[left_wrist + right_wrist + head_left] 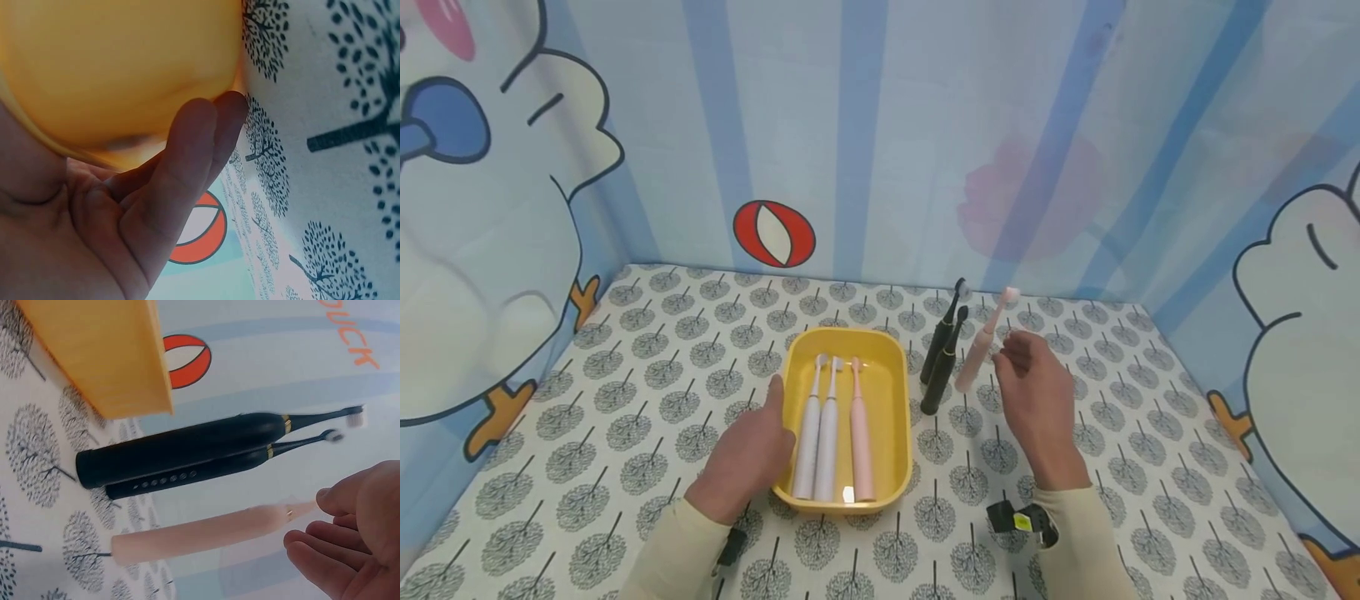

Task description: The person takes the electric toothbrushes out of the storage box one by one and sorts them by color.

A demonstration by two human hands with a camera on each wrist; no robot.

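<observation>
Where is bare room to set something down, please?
Bare cloth lies left of the left hand and right of the right hand. In the yellow tray, a strip is free right of the lying pink toothbrush. Crowded: between tray and right hand, with two black toothbrushes and a standing pink toothbrush.

One wide view, two close ones
The head camera looks forward and down over the surface (625,400); the left wrist's faces the tray (125,62) up close, the right wrist's, turned sideways, the toothbrushes (181,447); all share the tray.

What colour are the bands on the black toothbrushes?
The bands are gold, clearest in the right wrist view.
</observation>
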